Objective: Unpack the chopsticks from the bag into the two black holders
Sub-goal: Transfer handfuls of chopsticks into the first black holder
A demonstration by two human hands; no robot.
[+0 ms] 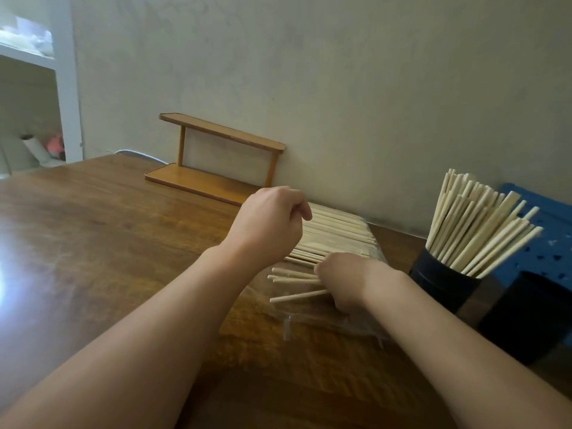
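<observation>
Right now, from the head view, which is the only one I have, I am partway through a grab. My right hand (340, 281) is curled down over a small bunch of loose chopsticks (294, 278) whose ends stick out to its left, and the fingers look closed round them, though the fingertips themselves are hidden under the hand. My left hand (272, 219) hovers just above the main stack of chopsticks (337, 232) with its fingers loosely curled; I cannot tell whether it pinches anything or is merely steadying the stack. The stack lies flat in the clear bag (334, 323), whose crumpled open mouth spreads toward me on the wooden table (108, 243).

To the right, the far black holder (442, 281) already stands crammed with chopsticks fanning up and out. The near black holder (526, 320) sits just beside it, and I see nothing rising from its rim, so I judge it the one to fill.

I read the step as gathering the next handful. The next move calls for a firm closing on the bunch, lifting it clear of the plastic, turning it upright and lowering it into the near holder without knocking the full one.
</observation>
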